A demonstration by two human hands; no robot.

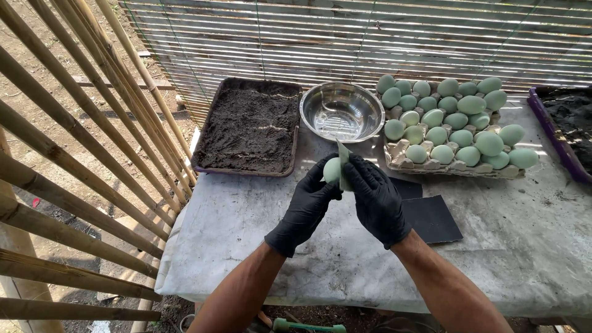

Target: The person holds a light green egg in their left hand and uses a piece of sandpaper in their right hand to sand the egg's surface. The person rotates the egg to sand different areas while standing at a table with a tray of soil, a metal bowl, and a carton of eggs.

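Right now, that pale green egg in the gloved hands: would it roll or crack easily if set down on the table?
Probably both. The egg is smooth and rounded, so on the flat table it would likely roll; the others sit in a cupped carton tray. Its shell looks thin, so likely fragile. Both the left hand and right hand cradle it, which suggests care.

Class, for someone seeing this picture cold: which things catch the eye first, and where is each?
At centre, the left hand and right hand, in black gloves, hold a pale green egg. Behind to the right, a carton of green eggs sits beside a steel bowl. A tray of dark soil lies at left.
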